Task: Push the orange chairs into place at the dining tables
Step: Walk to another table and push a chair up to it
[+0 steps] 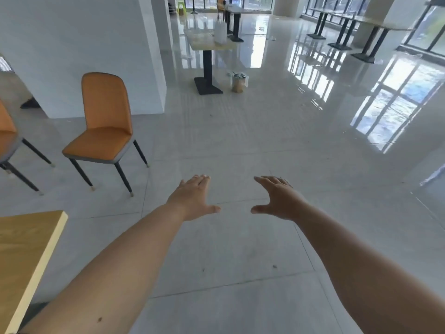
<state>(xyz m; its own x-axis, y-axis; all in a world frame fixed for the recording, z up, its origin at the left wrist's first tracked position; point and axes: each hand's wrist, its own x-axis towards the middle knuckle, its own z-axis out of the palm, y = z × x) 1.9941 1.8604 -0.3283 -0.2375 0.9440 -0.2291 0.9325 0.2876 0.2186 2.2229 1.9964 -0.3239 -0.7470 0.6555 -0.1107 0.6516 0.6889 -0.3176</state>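
An orange chair with dark legs stands on the grey tiled floor at the left, its seat facing me. A second orange chair is cut off by the left edge. The corner of a wooden dining table fills the lower left. My left hand and my right hand reach forward over bare floor, palms down, fingers spread, holding nothing. Both hands are well to the right of the nearer chair and touch neither chair.
A white pillar rises behind the chairs. Farther ahead stands a pedestal table with a small bin beside its base. More dark-legged tables line the windows at the right. A shoe shows behind the pillar.
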